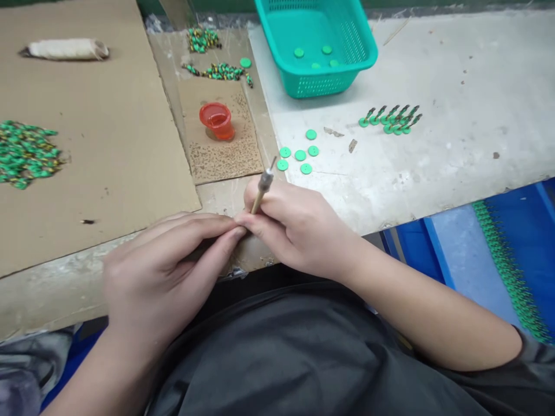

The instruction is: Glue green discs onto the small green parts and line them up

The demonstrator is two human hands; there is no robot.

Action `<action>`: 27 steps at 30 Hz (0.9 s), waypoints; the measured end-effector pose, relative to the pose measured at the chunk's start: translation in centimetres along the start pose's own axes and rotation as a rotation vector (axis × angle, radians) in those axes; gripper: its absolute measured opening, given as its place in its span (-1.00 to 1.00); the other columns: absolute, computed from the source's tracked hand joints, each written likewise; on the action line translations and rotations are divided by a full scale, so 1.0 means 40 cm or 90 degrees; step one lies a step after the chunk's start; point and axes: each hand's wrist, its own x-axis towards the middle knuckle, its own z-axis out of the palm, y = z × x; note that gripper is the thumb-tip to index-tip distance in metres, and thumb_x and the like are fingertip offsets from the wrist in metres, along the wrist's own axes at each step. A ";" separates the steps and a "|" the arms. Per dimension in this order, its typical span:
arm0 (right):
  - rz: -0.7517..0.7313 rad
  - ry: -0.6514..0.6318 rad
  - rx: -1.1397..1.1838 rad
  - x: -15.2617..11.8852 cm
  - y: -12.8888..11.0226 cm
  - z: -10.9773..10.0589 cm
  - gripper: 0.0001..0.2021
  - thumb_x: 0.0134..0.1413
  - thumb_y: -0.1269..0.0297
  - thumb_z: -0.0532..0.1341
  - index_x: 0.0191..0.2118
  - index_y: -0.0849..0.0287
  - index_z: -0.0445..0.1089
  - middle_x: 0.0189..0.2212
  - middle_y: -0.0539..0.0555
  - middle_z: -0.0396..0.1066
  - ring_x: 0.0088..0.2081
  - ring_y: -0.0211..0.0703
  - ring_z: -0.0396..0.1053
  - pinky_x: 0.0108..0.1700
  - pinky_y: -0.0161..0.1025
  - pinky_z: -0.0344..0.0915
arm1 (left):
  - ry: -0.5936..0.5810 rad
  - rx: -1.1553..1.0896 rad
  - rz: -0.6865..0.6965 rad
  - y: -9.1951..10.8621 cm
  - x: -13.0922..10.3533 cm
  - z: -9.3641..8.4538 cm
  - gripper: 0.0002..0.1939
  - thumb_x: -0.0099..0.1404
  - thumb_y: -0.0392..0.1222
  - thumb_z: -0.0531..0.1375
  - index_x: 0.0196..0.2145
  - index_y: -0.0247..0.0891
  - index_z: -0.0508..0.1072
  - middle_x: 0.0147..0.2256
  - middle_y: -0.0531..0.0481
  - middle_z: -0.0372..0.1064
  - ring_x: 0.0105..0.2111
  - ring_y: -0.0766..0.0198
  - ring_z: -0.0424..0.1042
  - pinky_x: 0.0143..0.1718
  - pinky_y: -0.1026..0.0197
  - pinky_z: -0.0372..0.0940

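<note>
i see my right hand (303,225) gripping a tool (263,184), meeting my left hand (169,260), whose hold i can't tell; the upright cluster (396,120) looks done, six discs (300,155) lie bare

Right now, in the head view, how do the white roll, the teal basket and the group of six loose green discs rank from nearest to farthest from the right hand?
1. Loose green discs: just beyond the right hand.
2. Teal basket: farther out, behind the discs.
3. White roll: far left, on the cardboard.
</note>
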 end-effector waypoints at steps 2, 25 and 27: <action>0.005 0.036 0.010 -0.005 -0.001 -0.001 -0.74 0.75 0.18 0.14 -0.09 0.05 0.48 -0.14 0.04 0.61 -0.10 -0.14 0.62 0.07 -0.20 0.61 | 0.000 0.014 0.011 0.002 0.005 0.000 -0.87 0.58 -0.25 0.42 -0.01 -0.01 0.71 -0.07 0.20 0.77 -0.10 0.41 0.70 0.13 0.33 0.50; 0.012 -0.046 -0.030 -0.003 0.010 -0.048 -0.69 0.74 0.27 0.19 -0.14 0.20 0.59 -0.09 0.17 0.72 0.02 -0.01 0.67 0.15 -0.11 0.55 | -0.055 0.066 -0.029 -0.001 0.016 -0.004 -0.90 0.62 -0.07 0.37 0.02 0.03 0.70 -0.14 0.12 0.64 -0.16 0.26 0.60 -0.02 0.14 0.47; -0.007 -0.046 -0.018 -0.001 0.015 -0.044 -0.69 0.75 0.28 0.17 -0.12 0.21 0.59 -0.08 0.16 0.72 0.02 -0.02 0.66 0.15 -0.10 0.55 | -0.053 0.067 -0.043 -0.001 0.015 -0.004 -0.92 0.61 -0.06 0.37 -0.01 0.02 0.69 -0.14 0.11 0.65 -0.15 0.24 0.62 -0.01 0.13 0.49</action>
